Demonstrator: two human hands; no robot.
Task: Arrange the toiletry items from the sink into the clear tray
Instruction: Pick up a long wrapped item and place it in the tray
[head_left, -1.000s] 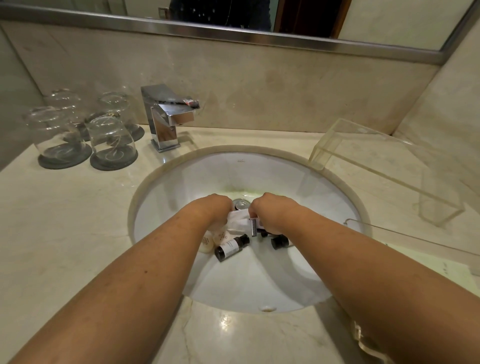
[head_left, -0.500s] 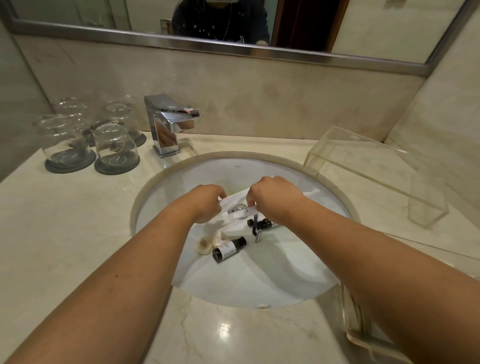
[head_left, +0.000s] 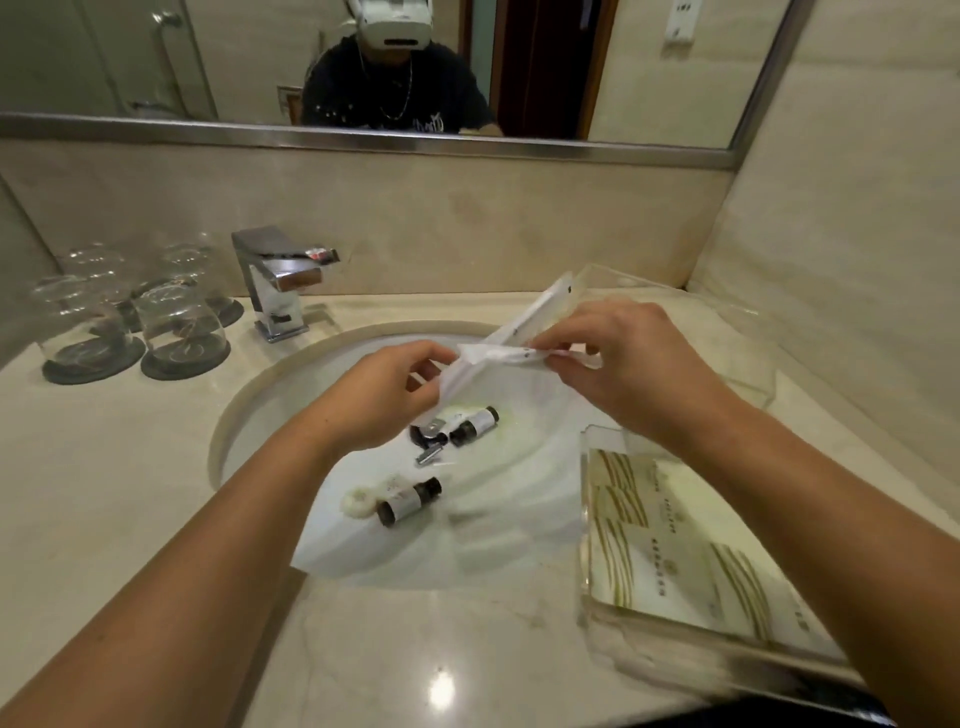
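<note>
A pale marble tabletop (head_left: 119, 499) fills the view, with a white oval sink (head_left: 509, 540) sunk into its middle and a mirror (head_left: 597, 67) running along the wall behind. To the right of the sink lies the clear tray (head_left: 592, 519), its near part already holding flat cream packets with green stripes (head_left: 670, 525); a second clear acrylic piece (head_left: 748, 353) stands behind it near the corner. A square chrome faucet (head_left: 280, 283) rises at the sink's back left, and upturned drinking glasses (head_left: 179, 322) sit on dark coasters further left.

Both forearms reach in from the bottom edge. The left hand (head_left: 384, 395) and the right hand (head_left: 618, 358) are held above the bowl, each pinching one end of a long white sachet (head_left: 509, 332) (its print is too blurred to read), which stretches between them and points up toward the back right.

Down in the bowl, near the drain, lie the remaining toiletries: a small dark bottle with a white label (head_left: 475, 423), a razor (head_left: 431, 441) just beside it, a second dark bottle (head_left: 408, 501) nearer the front, and a small white round item (head_left: 358, 504) touching that bottle's left side
</note>
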